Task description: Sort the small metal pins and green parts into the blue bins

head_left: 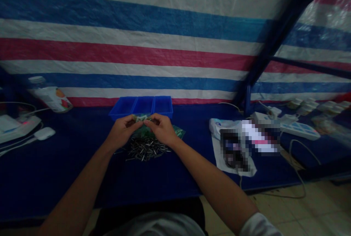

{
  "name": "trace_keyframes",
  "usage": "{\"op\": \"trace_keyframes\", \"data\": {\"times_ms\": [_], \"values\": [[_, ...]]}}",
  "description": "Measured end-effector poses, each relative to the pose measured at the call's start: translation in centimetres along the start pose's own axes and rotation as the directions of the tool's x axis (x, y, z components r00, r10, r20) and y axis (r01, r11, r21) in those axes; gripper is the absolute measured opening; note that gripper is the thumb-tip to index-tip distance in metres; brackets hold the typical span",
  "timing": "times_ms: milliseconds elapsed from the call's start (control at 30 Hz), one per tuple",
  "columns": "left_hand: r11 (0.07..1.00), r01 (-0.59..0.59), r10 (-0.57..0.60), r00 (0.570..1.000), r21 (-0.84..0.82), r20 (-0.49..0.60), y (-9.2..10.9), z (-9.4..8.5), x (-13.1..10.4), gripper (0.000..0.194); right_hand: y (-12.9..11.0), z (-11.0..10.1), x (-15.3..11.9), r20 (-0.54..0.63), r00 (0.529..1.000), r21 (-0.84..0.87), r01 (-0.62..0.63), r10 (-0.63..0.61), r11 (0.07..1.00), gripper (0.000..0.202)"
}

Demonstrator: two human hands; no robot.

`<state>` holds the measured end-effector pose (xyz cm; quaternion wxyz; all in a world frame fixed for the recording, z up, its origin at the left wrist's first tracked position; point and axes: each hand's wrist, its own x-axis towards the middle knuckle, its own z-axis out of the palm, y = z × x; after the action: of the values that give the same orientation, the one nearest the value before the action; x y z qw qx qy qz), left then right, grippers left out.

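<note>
My left hand and my right hand meet above the blue table, fingers closed in a pinch. Between them is the top of a green, partly see-through plastic bag, with a pale patch at the fingertips. Its lower part rests behind a loose pile of thin metal pins or screws; their exact kind is too small to tell. Just beyond my hands stands a blue tray with three compartments, its front partly hidden by my fingers.
A plastic bottle leans at the back left, near a white power strip and a white charger. At right lie a white packet, blurred-out items and another power strip with cables. A striped sheet hangs behind.
</note>
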<state>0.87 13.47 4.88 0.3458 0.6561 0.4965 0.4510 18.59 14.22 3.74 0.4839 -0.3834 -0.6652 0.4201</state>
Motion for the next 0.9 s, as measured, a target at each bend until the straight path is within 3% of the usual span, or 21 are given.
{"op": "trace_keyframes", "data": {"times_ms": [233,367,433,567,700,900], "values": [[0.998,-0.041,0.04,0.999,-0.052,-0.026,0.2,0.0,0.0,0.035,-0.3,0.1,-0.1,0.021,1.0,0.095,-0.009,0.007,0.995,0.015],[0.979,-0.184,0.193,0.974,0.085,-0.12,0.2,0.2,0.3,0.03,-0.5,0.1,-0.1,0.028,0.998,0.098,-0.064,0.062,0.993,0.02],[0.966,-0.191,0.217,0.965,0.175,-0.145,0.0,0.2,0.4,0.028,-0.7,0.0,-0.1,0.055,0.993,0.152,-0.116,0.109,0.982,0.023],[0.964,-0.145,0.161,0.985,0.221,-0.058,-0.4,0.2,0.4,0.036,-1.1,-0.1,-0.1,0.184,0.967,0.377,-0.233,0.174,0.896,0.03],[0.982,-0.107,0.115,0.992,0.155,-0.045,-0.3,0.1,0.3,0.041,-1.2,-0.2,-0.1,0.171,0.969,0.46,-0.239,0.179,0.855,0.023],[0.989,-0.1,0.093,0.994,-0.113,-0.061,-0.5,-0.3,0.5,0.025,-1.0,-0.1,0.0,0.106,0.983,0.399,-0.182,0.152,0.899,0.026]]}}
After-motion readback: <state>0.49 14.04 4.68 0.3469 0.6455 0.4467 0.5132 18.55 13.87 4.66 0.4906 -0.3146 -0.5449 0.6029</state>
